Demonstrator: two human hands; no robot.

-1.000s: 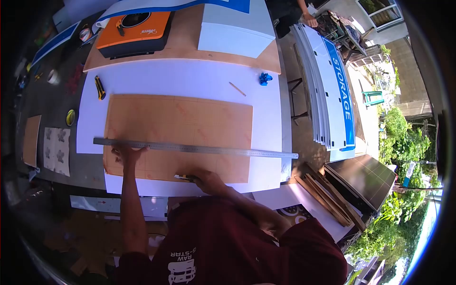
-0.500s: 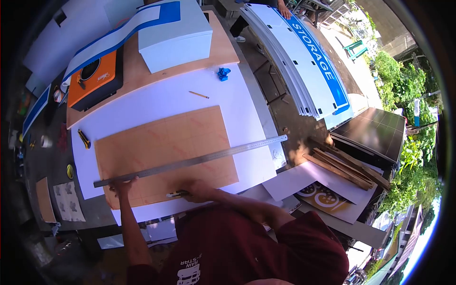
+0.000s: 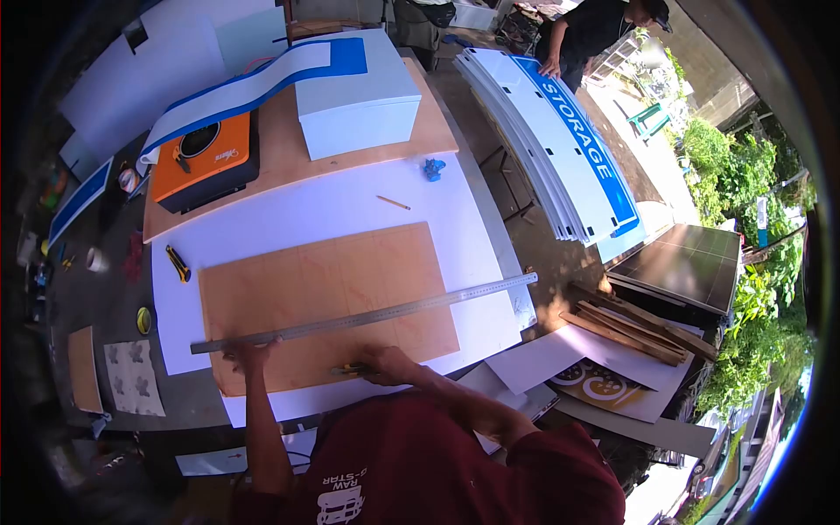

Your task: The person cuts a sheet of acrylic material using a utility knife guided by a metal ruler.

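A long steel ruler [image 3: 376, 315] lies slantwise across a sheet of brown paper-faced board [image 3: 306, 278]. My left hand [image 3: 252, 354] grips the ruler near its left end, with the fingers at its lower edge. Closer to my body, my right hand [image 3: 390, 364] is closed around a utility knife [image 3: 352, 370]. The knife points left, low over the board's near part and below the ruler. Beneath the board is a larger white sheet [image 3: 483, 322]. A pencil [image 3: 394, 202] and a yellow-black utility knife [image 3: 178, 263] rest on that sheet.
Beyond the sheet stand a white box [image 3: 359, 122] and an orange-black case [image 3: 208, 162]. A crumpled blue item [image 3: 433, 169] lies near the box. At the right are stacked STORAGE panels [image 3: 551, 149], a person [image 3: 582, 39] touching them, and wood strips [image 3: 626, 332].
The view has tilted up, so the table things sit lower and more to the right, and more of the other person shows. Both hands keep their holds on ruler and knife.
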